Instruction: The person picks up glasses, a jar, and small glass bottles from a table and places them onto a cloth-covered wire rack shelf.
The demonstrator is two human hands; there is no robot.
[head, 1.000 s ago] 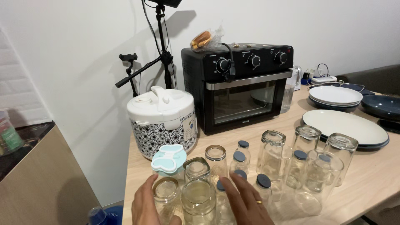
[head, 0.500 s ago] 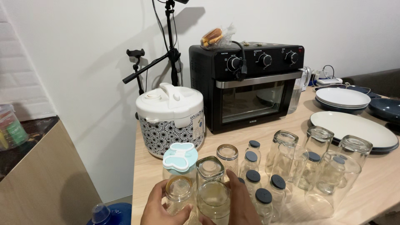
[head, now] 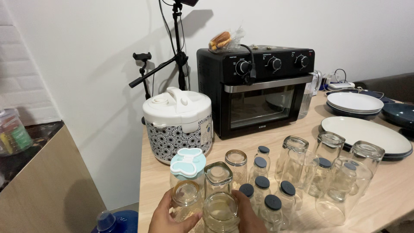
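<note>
**Now: both hands closed around the front pair of upturned glasses**

Step in hand looks like a two-handed grip at the near edge of the tabletop (head: 164, 172). Left hand (head: 166, 218) wraps the amber-tinted glass (head: 186, 199); fingers curl round its near side. Right hand (head: 248, 218) is pressed against the clear glass (head: 221, 211) from the right. The two glasses stand touching, mouths down, bases up. Whether they sit on the wood or are lifted I cannot tell; the bottom edge of the view cuts them off.

Around them:
- square glass (head: 217, 177) just behind, touching the pair
- cup with pale blue lid (head: 186, 164) behind the left glass
- small bottles with dark caps (head: 263, 190) just right of the right hand
- more upturned glasses (head: 330, 151) further right, then a large oval plate (head: 366, 131)
- rice cooker (head: 177, 123) and black oven (head: 256, 88) at the back

My read on the next move: the cluster is tight, so any motion should go straight up or straight toward the body. Sideways travel would likely knock the capped bottles or the square glass. Grip needs to be even on both.
</note>
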